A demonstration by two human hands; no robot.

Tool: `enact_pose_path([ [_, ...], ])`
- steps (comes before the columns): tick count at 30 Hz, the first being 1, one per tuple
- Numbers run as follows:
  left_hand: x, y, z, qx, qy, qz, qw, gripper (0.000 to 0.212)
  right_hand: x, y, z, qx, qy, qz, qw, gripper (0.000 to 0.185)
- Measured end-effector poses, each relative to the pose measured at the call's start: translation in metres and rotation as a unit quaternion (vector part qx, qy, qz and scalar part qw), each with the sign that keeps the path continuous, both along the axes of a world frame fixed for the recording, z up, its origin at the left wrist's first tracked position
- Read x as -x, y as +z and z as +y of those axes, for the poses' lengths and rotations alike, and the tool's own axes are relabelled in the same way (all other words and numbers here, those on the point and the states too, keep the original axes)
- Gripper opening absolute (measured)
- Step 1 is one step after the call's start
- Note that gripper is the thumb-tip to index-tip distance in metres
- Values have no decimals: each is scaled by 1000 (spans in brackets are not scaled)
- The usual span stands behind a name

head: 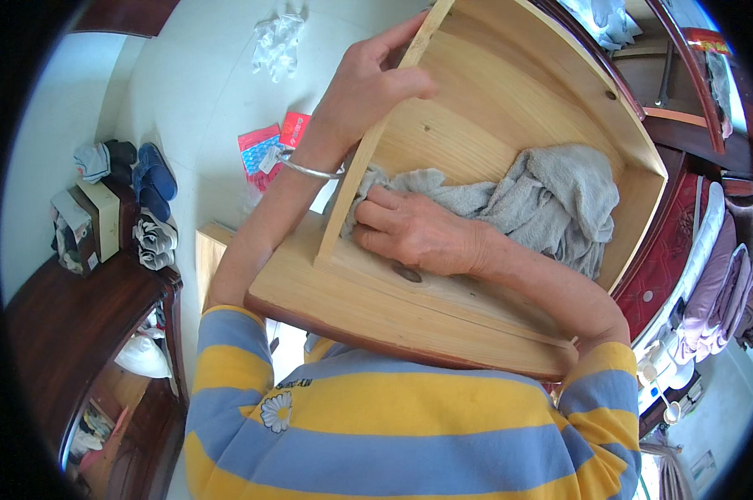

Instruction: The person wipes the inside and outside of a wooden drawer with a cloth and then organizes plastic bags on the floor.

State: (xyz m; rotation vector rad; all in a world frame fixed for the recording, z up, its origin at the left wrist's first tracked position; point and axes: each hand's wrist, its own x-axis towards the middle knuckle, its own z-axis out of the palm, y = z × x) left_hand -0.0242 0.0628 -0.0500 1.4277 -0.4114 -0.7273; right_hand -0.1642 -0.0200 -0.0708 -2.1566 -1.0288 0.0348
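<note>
A wooden drawer (476,119) is tilted up in front of my chest, its inside facing me. My left hand (376,84) grips the drawer's left side panel, with the thumb on the inner side and the fingers mostly hidden behind it. A silver bangle circles that wrist. Inside the drawer, my right hand (417,231) holds one end of a grey towel (557,200), pressing it close to the near left corner. The rest of the towel lies bunched along the drawer bottom toward the right wall. The drawer front (407,331) rests near my striped shirt.
On the pale floor lie a clear plastic bag (278,47) and red packets (264,153). Blue slippers (154,178), sneakers (155,239) and boxes (101,215) stand by a dark wooden cabinet (95,312) at left. A bed with a red mattress (661,250) and folded bedding (717,287) is at right.
</note>
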Motion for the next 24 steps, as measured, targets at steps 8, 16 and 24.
enact_pose_path([
  [8, 5, -7, 3, 36, 3, 17, 999, 68, -25, -4, -68, 158, -157, -130, 966, 23],
  [16, 4, -4, -5, 35, -3, 24, 999, 66, -65, -15, -106, 41, -354, -118, 927, 29],
  [24, 9, -5, -7, 53, -7, 22, 998, 66, 68, 22, -73, -10, -58, 209, 976, 23],
])
